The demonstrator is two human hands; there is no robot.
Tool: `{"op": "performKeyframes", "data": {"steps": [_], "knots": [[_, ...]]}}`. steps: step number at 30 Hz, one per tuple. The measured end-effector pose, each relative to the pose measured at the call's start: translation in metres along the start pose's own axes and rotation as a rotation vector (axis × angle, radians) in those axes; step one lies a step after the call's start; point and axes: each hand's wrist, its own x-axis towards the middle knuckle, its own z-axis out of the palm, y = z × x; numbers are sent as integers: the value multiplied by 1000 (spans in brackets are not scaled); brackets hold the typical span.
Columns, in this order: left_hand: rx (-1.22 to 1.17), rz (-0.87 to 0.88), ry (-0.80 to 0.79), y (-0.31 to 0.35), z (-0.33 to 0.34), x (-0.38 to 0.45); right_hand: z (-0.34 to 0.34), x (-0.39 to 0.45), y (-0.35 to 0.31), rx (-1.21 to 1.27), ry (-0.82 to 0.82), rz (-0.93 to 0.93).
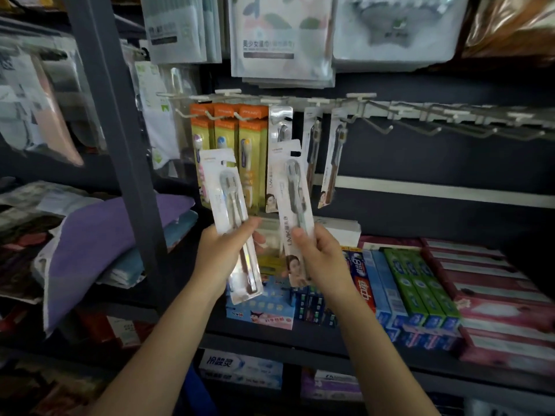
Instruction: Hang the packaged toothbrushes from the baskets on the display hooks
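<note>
- The left hand (220, 256) grips a white toothbrush pack (231, 223) by its lower half, thumb across the front, the pack tilted slightly left.
- The right hand (319, 256) holds a second toothbrush pack (292, 205) marked LMK, thumb pressed on its face, raised just beside the first.
- Below them, toothpaste boxes (411, 283) lie in rows on the shelf (300, 340).
- Behind, orange toothbrush packs (231, 145) and white hanging packs (312, 145) fill the left display hooks (381, 127); the hooks to the right are bare.
- Folded purple towels (99, 235) sit far left.
</note>
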Motion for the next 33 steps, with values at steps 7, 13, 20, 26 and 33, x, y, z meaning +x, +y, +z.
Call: {"op": "performKeyframes", "data": {"steps": [7,13,20,26,33], "knots": [[-16,63,-43,-7,9,3,-4,16,-14,-87,120,-110],[-38,55,-59,-3,14,8,-7,36,-17,-96,232,-135],[-49,30,-52,-3,20,16,-8,44,-15,-26,224,-129],[-40,56,-54,-2,28,26,-16,47,-11,-19,216,-152],[-6,69,-79,-7,36,31,-25,59,4,-42,246,-89]]}}
